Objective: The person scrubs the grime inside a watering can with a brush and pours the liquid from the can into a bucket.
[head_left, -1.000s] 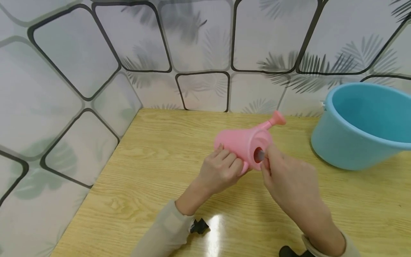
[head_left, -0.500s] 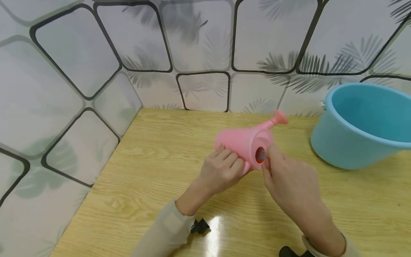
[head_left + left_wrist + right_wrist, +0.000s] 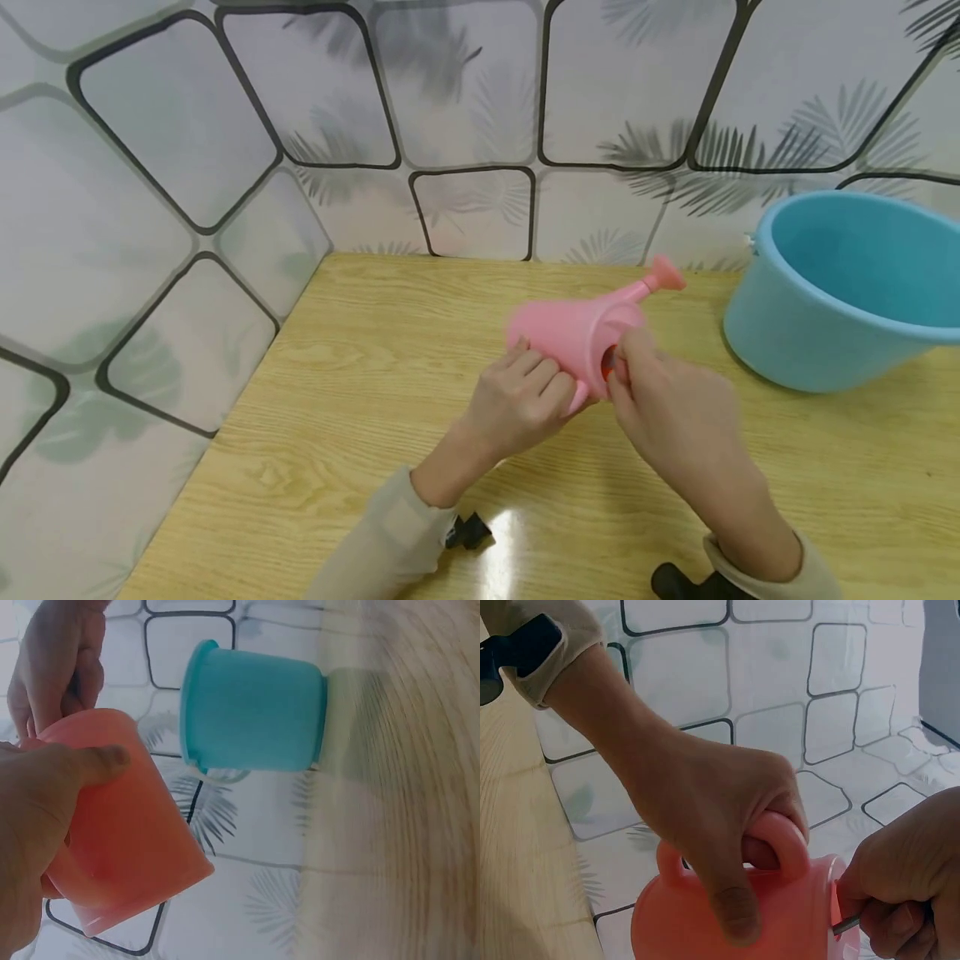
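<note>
A pink watering can (image 3: 555, 329) is tilted on its side above the table, its spout pointing to the upper right. My left hand (image 3: 521, 400) grips it by the loop handle (image 3: 784, 844), with the thumb laid along the body in the right wrist view. At the open top, my right hand (image 3: 678, 408) pinches a thin grey rod (image 3: 846, 925) that runs into the opening. The rod's far end is hidden inside the can, so its kind cannot be told. Something red shows within the opening in the head view.
A large blue bucket (image 3: 817, 333) stands on the wooden table (image 3: 337, 375) at the right, near the back wall. Patterned wall panels (image 3: 472, 212) border the table at the back and left. Black straps or mounts (image 3: 468, 532) sit at both wrists.
The watering can has shifted slightly to the right. My right hand is closer to its opening, and less of the grey rod shows in the head view.
</note>
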`<action>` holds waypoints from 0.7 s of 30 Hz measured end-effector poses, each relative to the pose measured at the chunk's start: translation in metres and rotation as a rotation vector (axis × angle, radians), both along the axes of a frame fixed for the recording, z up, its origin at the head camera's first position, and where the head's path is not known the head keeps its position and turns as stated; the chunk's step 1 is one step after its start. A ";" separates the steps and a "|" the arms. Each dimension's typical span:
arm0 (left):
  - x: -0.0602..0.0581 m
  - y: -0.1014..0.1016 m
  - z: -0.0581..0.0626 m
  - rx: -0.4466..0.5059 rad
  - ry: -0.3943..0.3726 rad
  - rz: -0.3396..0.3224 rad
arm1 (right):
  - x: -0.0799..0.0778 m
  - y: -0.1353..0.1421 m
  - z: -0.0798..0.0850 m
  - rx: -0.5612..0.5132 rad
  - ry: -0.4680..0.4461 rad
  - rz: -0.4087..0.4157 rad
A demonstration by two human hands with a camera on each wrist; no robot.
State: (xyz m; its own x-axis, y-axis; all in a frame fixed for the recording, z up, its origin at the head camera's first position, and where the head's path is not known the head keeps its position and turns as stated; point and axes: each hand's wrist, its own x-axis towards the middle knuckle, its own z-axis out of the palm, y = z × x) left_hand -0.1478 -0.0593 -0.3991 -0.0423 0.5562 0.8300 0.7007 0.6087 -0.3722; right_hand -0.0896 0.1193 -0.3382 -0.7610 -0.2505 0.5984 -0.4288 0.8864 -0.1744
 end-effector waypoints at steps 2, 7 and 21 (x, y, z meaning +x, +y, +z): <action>-0.001 0.000 0.000 0.008 -0.005 0.005 | -0.002 0.000 0.000 0.000 -0.016 0.006; -0.003 -0.003 -0.003 0.010 -0.030 0.048 | -0.003 0.002 -0.001 -0.018 -0.031 0.006; -0.007 -0.003 -0.009 0.021 -0.042 0.045 | -0.006 0.000 -0.003 -0.014 -0.080 -0.013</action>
